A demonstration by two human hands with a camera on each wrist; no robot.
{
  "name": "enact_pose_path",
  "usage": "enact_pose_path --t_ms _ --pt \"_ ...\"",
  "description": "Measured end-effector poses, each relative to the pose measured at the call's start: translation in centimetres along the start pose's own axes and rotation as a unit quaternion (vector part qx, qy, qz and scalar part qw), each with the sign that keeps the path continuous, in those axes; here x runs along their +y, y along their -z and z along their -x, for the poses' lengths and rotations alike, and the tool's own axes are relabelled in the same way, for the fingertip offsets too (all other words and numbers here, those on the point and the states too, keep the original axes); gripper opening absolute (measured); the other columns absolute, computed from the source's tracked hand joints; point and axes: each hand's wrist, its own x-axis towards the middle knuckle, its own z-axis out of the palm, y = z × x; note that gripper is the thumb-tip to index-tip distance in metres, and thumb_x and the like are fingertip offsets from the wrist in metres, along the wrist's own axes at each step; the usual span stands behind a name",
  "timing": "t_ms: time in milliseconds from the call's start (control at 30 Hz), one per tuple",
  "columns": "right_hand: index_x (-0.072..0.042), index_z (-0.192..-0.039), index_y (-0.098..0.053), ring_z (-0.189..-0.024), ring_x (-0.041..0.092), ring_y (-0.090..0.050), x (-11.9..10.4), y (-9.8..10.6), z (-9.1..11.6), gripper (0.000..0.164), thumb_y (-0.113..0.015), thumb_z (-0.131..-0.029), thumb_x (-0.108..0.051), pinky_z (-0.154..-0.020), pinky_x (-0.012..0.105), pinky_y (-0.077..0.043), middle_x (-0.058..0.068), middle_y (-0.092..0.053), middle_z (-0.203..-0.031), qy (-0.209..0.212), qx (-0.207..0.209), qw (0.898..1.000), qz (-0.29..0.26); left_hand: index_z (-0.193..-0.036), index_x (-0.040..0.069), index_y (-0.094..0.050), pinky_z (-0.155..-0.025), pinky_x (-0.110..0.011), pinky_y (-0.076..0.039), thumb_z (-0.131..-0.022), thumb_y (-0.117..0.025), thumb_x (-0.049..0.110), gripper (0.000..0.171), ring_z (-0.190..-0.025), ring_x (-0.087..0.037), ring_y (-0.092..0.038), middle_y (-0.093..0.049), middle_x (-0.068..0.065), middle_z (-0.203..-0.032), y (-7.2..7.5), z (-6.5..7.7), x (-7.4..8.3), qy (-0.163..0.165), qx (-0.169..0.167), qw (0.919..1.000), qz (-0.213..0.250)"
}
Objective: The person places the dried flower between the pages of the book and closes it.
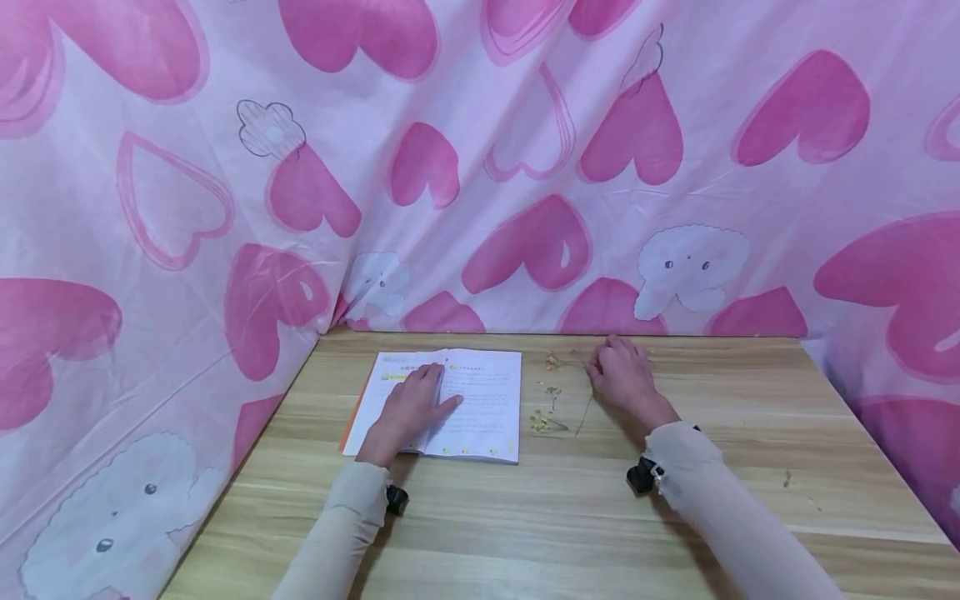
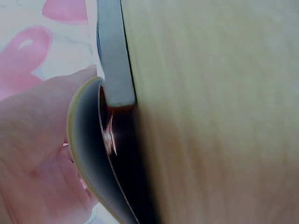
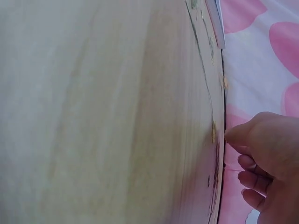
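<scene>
My left hand (image 1: pixel 408 408) rests across the inner part of an open book (image 1: pixel 480 417), fingers stretched toward its top edge and thumb out over the right page. In the left wrist view, the hand (image 2: pixel 37 140) lies against a page or cover (image 2: pixel 84 135) that bows up from the table. My right hand (image 1: pixel 621 375), fingers bent, is at the far side of the table beside dried flowers. One thin stem (image 1: pixel 584 414) runs up to its fingertips. In the right wrist view, its thumb tip is close by a small yellow flower head (image 3: pixel 214 132); I cannot tell whether it pinches it.
Between book and right hand lie several small dried flower sprigs, an orange one (image 1: pixel 552 361) at the back and a yellow one (image 1: pixel 540 422) nearer. A pink heart-print cloth (image 1: pixel 510 242) hangs behind the wooden table (image 1: pixel 525 533). Small specks (image 1: pixel 787 478) dot the right side.
</scene>
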Motion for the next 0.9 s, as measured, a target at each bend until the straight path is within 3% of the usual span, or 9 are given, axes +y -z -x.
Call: enact_pose_path --t_ms 267,500,800,900 --pt "-0.008 -0.099 -0.076 -0.116 0.036 -0.061 -1.5 -0.1 -0.1 0.012 -0.068 -0.102 -0.016 -0.110 0.058 -0.044 0.011 -0.067 -0.116 0.008 0.007 1.000 -0.022 -0.161 0.003 -0.045 -0.120 -0.059 -0.046 -0.102 -0.070 0.055 0.083 -0.147 -0.041 -0.054 -0.053 -0.021 -0.161 0.3 0.1 0.1 -0.004 -0.016 0.9999 -0.001" --pt "-0.010 -0.102 -0.073 -0.098 0.029 -0.069 -4.2 -0.9 0.1 0.008 -0.067 -0.101 -0.016 -0.091 0.048 -0.058 0.007 -0.073 -0.102 0.013 0.007 0.999 -0.052 -0.167 0.004 -0.032 -0.119 -0.055 -0.049 -0.092 -0.070 0.074 0.109 -0.148 -0.037 -0.053 -0.046 -0.020 -0.167 0.7 0.3 0.5 0.010 -0.063 0.9978 -0.017" --pt "-0.014 -0.097 -0.074 -0.085 0.019 -0.067 -7.4 -2.3 0.1 0.009 -0.068 -0.101 -0.019 -0.081 0.041 -0.060 0.001 -0.073 -0.093 0.042 -0.003 0.997 -0.065 -0.169 0.006 -0.029 -0.117 -0.054 -0.051 -0.091 -0.070 0.077 0.113 -0.149 -0.037 -0.054 -0.041 -0.019 -0.171 0.8 0.5 1.1 0.021 -0.075 0.9968 -0.021" --pt "-0.015 -0.093 -0.074 -0.083 0.018 -0.065 -8.5 -3.0 0.1 0.006 -0.070 -0.098 -0.016 -0.077 0.038 -0.058 0.001 -0.071 -0.091 0.048 -0.002 0.996 -0.077 -0.168 0.006 -0.030 -0.110 -0.053 -0.055 -0.090 -0.070 0.077 0.113 -0.139 -0.035 -0.061 -0.043 -0.019 -0.169 0.8 0.5 1.2 0.025 -0.075 0.9964 -0.031"
